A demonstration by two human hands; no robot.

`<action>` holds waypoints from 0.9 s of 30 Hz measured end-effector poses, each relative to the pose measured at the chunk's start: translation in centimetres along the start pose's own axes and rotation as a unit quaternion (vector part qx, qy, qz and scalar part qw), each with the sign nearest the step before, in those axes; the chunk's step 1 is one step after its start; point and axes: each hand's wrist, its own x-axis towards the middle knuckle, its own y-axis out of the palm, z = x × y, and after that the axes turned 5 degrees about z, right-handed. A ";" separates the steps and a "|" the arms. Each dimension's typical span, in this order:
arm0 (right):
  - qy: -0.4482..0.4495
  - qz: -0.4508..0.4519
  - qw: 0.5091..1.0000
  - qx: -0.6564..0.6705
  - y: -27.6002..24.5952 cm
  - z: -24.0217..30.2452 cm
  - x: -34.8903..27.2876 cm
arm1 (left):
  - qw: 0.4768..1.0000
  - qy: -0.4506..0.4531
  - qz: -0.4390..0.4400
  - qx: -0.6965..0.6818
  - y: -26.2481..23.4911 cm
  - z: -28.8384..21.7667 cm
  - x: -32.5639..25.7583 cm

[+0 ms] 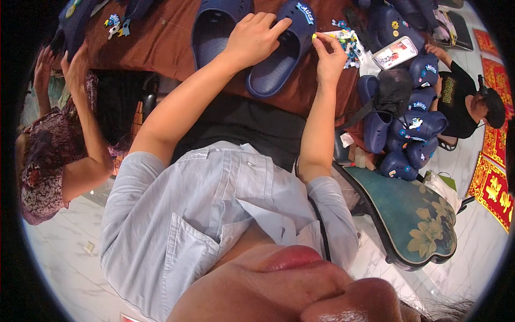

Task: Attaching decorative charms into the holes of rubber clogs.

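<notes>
My left hand (252, 37) presses flat on a navy blue foam clog (281, 51); my right hand (328, 53) pinches a small yellow charm (314, 37) beside its strap.

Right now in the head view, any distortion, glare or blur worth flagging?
Head view: strong fisheye bend with a black rim; the person's own chin fills the bottom, close and soft. Left hand on the navy clog and right hand are fairly sharp. Glare on the phone screen and the pale floor.

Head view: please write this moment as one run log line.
left hand: presses navy clog | right hand: pinches small yellow charm at clog edge | brown table
</notes>
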 end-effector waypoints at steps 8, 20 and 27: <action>0.017 0.041 0.998 -0.033 -0.8 0.0 1.0 | 1.000 -0.001 0.005 0.004 0.0 -0.3 -0.1; 0.088 0.271 0.948 -0.141 -2.3 1.1 6.2 | 1.000 -0.013 0.021 0.005 -0.2 -0.6 0.0; 0.092 0.304 0.931 -0.179 -2.0 2.0 7.3 | 0.999 -0.019 0.028 0.008 0.0 -0.5 0.1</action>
